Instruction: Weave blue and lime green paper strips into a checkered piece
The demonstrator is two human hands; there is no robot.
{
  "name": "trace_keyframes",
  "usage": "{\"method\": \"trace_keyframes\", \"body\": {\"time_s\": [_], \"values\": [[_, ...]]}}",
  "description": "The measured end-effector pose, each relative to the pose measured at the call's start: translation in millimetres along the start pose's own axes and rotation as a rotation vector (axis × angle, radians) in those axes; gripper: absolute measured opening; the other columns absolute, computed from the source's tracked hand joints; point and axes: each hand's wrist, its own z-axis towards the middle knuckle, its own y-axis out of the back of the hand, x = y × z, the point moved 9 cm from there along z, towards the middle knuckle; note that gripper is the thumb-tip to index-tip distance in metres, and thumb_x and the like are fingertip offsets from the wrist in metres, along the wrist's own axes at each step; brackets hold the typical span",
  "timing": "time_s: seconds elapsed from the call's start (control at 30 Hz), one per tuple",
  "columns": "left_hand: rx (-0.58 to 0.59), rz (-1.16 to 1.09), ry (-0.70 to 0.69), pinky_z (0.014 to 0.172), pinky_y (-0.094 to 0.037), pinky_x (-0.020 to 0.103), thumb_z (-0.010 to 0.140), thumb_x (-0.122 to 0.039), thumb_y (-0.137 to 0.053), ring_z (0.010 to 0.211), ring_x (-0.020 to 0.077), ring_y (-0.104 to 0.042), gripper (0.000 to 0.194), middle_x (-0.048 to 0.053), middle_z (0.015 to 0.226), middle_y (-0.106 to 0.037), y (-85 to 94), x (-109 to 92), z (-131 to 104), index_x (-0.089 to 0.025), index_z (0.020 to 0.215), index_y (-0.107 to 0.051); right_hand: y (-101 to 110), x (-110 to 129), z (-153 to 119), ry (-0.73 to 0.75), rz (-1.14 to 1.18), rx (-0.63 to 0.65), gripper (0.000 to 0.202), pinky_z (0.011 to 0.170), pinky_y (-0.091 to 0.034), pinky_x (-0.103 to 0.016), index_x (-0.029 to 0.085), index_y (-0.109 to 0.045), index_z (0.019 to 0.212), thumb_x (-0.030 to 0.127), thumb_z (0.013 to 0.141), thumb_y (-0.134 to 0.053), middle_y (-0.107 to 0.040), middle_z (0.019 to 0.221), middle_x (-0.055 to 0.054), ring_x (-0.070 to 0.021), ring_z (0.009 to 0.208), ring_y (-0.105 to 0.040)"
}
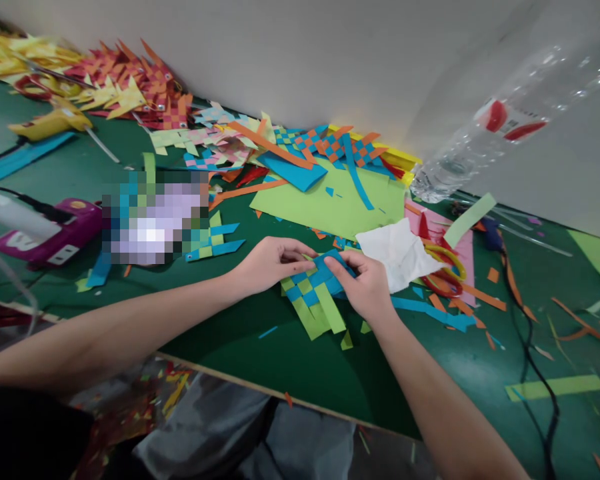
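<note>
A woven piece of blue and light green paper strips [307,293] is held just over the green table, its green ends pointing toward the front edge. My left hand [275,265] pinches its upper left corner between thumb and fingers. On the right side, my right hand [363,280] grips the blue part, thumb on top. A similar blue and green woven paper fish [213,245] lies to the left of my left hand. Crumpled white tissue [400,253] rests just beyond my right hand, beside scissors with yellow and red handles [445,267].
Along the wall lie a light green sheet [330,200], orange and red woven fish [150,87] and a leaning plastic bottle [480,140]. At left are a yellow glue gun [50,123] and a purple power strip [65,233]. A black cable [533,363] and paper scraps lie right.
</note>
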Motion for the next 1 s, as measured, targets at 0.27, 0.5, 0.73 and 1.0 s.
{"method": "trace_keyframes", "body": {"time_s": [0.27,0.5,0.73,1.0], "values": [[0.024,-0.015,0.007,0.069,-0.057,0.026,0.075,-0.034,-0.07,0.077,0.0176,-0.071,0.026,0.005,0.079,-0.075,0.2,1.7,0.5,-0.017,0.094,-0.069,1.7,2.6,-1.0,0.055,-0.059,-0.045,0.025,0.058,-0.043,-0.025,0.02,-0.069,0.077,0.043,0.083,-0.061,-0.064,0.066,0.001,-0.0132,0.062,-0.055],[0.053,0.002,-0.017,0.067,-0.056,0.025,0.076,-0.032,-0.069,0.075,0.0173,-0.071,0.028,0.004,0.078,-0.074,-1.1,-0.8,0.4,-0.017,0.099,-0.067,0.5,1.7,0.2,0.039,-0.058,-0.01,0.026,0.059,-0.044,-0.025,0.019,-0.068,0.077,0.043,0.083,-0.061,-0.064,0.067,0.0,-0.0134,0.063,-0.056],[0.012,-0.008,-0.013,0.062,-0.053,0.022,0.073,-0.036,-0.071,0.068,0.0133,-0.067,0.023,0.003,0.078,-0.072,-0.7,-1.9,1.0,-0.016,0.085,-0.067,2.1,7.1,-2.1,0.049,-0.046,-0.018,0.025,0.055,-0.041,-0.024,0.019,-0.065,0.074,0.042,0.083,-0.06,-0.059,0.063,0.001,-0.0119,0.059,-0.052],[0.021,-0.042,-0.019,0.058,-0.051,0.02,0.074,-0.031,-0.07,0.062,0.0102,-0.063,0.018,0.002,0.071,-0.068,-3.1,-3.2,-0.1,-0.014,0.081,-0.066,-1.3,14.6,-4.5,0.102,-0.052,0.0,0.021,0.058,-0.045,-0.024,0.019,-0.063,0.076,0.038,0.084,-0.059,-0.059,0.064,0.001,-0.0119,0.06,-0.054]]}}
